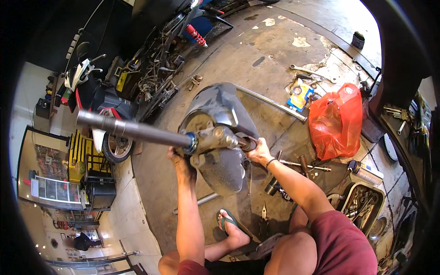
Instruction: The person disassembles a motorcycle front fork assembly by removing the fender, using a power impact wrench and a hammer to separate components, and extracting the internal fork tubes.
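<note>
The fork assembly (217, 136) hangs between the two hands, its long steering stem (137, 130) slanting up past the left hand (178, 163) and its dusty black fender (222, 176) just below and between them. The right hand (259, 152) wraps around the fork leg (246, 143) at its side; the left presses up beside the bluish ring (190, 143) at the stem's base, though its fingers are mostly hidden, so I cannot tell how firmly they close. The step in hand seems to be steadying and turning this awkward piece; the next move likely calls for an even hold from both sides, since the long stem could swing it off balance. Pliers (264, 211) lie on the floor (160, 195) below the hands (close to a sandalled foot (233, 231)), while a red plastic bag (337, 123) sits beyond the right hand.
</note>
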The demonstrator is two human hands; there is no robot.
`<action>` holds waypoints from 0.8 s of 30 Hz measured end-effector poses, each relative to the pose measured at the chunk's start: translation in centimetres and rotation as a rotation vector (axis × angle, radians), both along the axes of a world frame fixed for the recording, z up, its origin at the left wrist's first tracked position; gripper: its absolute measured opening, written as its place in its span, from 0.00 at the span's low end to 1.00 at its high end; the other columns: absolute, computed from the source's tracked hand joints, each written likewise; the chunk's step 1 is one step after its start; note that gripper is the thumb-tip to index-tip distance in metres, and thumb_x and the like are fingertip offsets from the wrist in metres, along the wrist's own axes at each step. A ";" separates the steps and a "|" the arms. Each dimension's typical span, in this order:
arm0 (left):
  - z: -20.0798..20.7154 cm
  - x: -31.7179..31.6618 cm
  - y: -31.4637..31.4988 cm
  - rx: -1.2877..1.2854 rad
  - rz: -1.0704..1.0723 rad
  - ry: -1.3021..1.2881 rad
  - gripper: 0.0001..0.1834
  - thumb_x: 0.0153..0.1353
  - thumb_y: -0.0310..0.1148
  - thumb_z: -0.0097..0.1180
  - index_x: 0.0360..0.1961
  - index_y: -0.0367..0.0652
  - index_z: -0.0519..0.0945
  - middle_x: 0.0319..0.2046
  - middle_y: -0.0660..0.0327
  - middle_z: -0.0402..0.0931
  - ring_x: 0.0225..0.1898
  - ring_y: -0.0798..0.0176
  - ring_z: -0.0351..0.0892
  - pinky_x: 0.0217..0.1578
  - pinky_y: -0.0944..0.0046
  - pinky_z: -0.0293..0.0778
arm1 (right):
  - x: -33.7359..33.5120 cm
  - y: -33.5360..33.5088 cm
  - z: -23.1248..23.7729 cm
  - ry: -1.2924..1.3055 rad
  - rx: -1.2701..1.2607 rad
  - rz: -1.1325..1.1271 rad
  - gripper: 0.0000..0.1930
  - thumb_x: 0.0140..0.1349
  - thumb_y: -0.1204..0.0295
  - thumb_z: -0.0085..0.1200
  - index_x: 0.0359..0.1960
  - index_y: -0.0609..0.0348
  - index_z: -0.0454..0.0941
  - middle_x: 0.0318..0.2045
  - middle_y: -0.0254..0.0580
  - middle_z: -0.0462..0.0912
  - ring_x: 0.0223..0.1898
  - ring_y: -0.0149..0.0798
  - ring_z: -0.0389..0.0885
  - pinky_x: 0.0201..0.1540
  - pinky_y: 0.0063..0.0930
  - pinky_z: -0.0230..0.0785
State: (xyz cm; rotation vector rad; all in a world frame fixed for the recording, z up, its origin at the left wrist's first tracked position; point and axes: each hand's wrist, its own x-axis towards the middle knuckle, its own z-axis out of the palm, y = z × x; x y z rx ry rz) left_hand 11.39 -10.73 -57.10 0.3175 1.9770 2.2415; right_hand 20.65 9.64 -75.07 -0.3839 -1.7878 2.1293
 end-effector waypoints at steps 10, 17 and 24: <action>2.1 3.9 -5.4 0.129 0.134 -0.088 0.45 0.49 0.75 0.53 0.54 0.47 0.71 0.55 0.56 0.74 0.55 0.56 0.76 0.58 0.49 0.73 | 3.0 -7.0 1.0 0.130 0.200 0.138 0.10 0.54 0.73 0.55 0.38 0.60 0.82 0.35 0.44 0.88 0.34 0.29 0.83 0.38 0.29 0.75; 0.3 3.8 -12.7 -0.037 0.058 0.052 0.29 0.69 0.54 0.45 0.58 0.41 0.69 0.54 0.52 0.74 0.53 0.57 0.75 0.58 0.53 0.72 | 4.9 -8.9 0.9 0.169 0.495 0.317 0.14 0.52 0.71 0.53 0.40 0.58 0.81 0.40 0.49 0.85 0.40 0.49 0.84 0.43 0.36 0.76; 1.1 8.6 -10.9 0.023 0.164 -0.043 0.30 0.68 0.57 0.46 0.59 0.42 0.68 0.53 0.55 0.73 0.53 0.57 0.76 0.56 0.53 0.74 | 7.6 -8.9 1.0 0.199 0.305 0.369 0.17 0.52 0.75 0.55 0.45 0.60 0.79 0.38 0.39 0.84 0.41 0.36 0.81 0.44 0.30 0.74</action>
